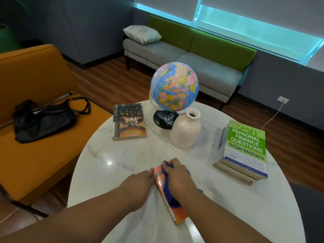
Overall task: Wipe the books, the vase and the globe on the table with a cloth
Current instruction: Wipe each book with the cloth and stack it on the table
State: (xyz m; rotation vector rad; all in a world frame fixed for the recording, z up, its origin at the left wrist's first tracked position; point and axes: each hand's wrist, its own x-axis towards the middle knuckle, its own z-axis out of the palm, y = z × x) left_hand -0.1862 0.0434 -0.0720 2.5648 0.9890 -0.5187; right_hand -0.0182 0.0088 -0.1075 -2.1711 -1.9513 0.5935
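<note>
At the near edge of the round white marble table (122, 163), pressing a blue cloth (172, 200) onto an orange paperback book (180, 216) with the right hand (178, 176), fingers curled into it; touching the book's left edge with the left hand (138, 183), fingers straight. Farther back, showing a multicoloured globe (175, 86) just behind a cream ceramic vase (185, 132).
</note>
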